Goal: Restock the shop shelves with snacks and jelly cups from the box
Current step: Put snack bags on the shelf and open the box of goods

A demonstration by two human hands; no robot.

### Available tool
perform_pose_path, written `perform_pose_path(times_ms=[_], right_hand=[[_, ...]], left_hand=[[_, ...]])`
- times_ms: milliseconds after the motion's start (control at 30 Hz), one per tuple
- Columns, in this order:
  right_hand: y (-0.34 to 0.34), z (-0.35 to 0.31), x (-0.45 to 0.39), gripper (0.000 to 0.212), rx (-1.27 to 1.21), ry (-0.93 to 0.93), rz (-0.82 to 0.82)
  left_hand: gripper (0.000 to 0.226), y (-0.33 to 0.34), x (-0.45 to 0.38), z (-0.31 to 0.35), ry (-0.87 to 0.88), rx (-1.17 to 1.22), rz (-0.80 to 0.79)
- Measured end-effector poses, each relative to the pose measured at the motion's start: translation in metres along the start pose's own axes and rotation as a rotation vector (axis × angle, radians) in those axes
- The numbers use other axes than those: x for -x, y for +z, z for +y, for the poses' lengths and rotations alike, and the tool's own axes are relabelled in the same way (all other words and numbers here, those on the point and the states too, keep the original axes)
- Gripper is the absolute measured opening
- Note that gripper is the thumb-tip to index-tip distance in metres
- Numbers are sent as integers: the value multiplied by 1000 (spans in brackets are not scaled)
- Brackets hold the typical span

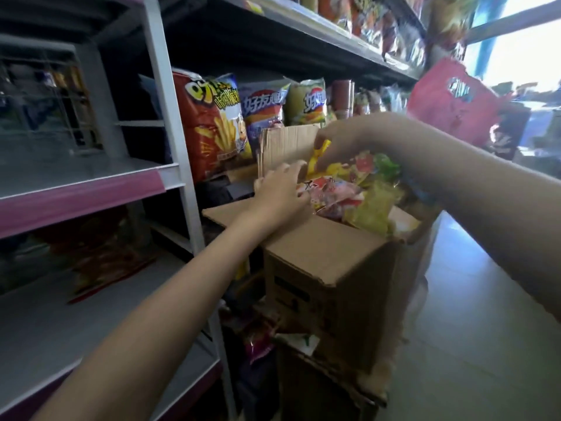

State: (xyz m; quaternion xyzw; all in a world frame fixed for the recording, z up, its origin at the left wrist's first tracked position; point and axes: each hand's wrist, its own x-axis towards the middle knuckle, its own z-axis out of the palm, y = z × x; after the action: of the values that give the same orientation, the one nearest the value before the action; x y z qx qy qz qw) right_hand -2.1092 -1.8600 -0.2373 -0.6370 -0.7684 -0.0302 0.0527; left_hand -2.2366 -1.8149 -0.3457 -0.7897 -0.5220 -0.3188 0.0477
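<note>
1. The box [328, 268], open cardboard, stands in the aisle just beside the shelves [170, 177], on top of what may be a second carton; its mouth is heaped with snack packets [355, 189] in red, yellow and green film
2. The right hand [343, 141] reaches over the box from the far side, its fingers pinching a yellow packet [318, 156] at the upper edge
3. The left hand [279, 192] lies at the near rim with fingers curled onto a red packet [328, 189]; motion blur makes it hard to tell whether the fingers grip or merely touch it
4. Handling, as a judgement: the packets look light, soft and crinkly, with slick film liable to slip; a pinch on the sealed edge seems the safest hold, as squeezing the body could crush the contents
5. No jelly cups can be made out in this view
6. Surroundings: chip bags [212, 129] stand upright on the middle shelf behind the box, and a raised flap [288, 147] stands between the box mouth and that shelf
7. Likely obstruction: the flap and the standing bags leave little room, so a packet would have to be lifted over the flap
</note>
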Motion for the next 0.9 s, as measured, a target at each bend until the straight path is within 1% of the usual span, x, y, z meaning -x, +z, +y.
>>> perform_pose_path(times_ms=[33, 100, 133, 233, 300, 333, 400, 433, 500, 533, 600, 633, 700, 767, 800, 833, 867, 900], right_hand=[[3, 0, -26, 52, 22, 42, -15], [24, 4, -62, 50, 32, 80, 62], [42, 10, -74, 54, 16, 70, 94], [106, 37, -85, 80, -84, 49, 81], [134, 55, -88, 95, -136, 58, 14], [138, 58, -91, 98, -149, 70, -18], [137, 53, -93, 89, -138, 94, -45], [136, 51, -95, 85, -123, 117, -24], [133, 49, -93, 73, -132, 141, 119], [131, 52, -92, 63, -184, 137, 217], [122, 59, -83, 41, -425, 146, 429], [114, 58, -77, 37, -581, 155, 508], [96, 40, -59, 36, -854, 132, 603], [80, 4, -34, 33, -1000, 8, 687], [75, -19, -17, 30, -994, -75, 701], [74, -43, 2, 28, -936, -160, 707], [78, -68, 22, 29, -868, -249, 714], [87, -91, 39, 32, -816, -330, 720]], left_hand=[[53, 11, 3, -4, -64, -21, -21], [51, 27, 13, -14, -178, 9, 5], [51, 33, 17, -18, -213, 32, 35], [52, 44, 21, -25, -214, 108, 102], [54, 47, 18, -25, -190, 143, 122], [55, 49, 18, -25, -184, 153, 138], [57, 50, 21, -25, -195, 173, 172], [58, 48, 24, -25, -200, 188, 167], [61, 41, 29, -29, -177, 237, 149], [62, 35, 34, -31, -164, 265, 130], [62, 18, 44, -35, -153, 326, 105], [62, 9, 49, -38, -160, 368, 117], [61, -12, 62, -42, -203, 528, 169], [59, -37, 76, -41, -238, 819, 227], [55, -50, 85, -39, -261, 992, 254], [49, -62, 97, -40, -296, 1137, 270], [45, -75, 112, -43, -332, 1222, 285], [48, -86, 131, -47, -359, 1257, 298]])
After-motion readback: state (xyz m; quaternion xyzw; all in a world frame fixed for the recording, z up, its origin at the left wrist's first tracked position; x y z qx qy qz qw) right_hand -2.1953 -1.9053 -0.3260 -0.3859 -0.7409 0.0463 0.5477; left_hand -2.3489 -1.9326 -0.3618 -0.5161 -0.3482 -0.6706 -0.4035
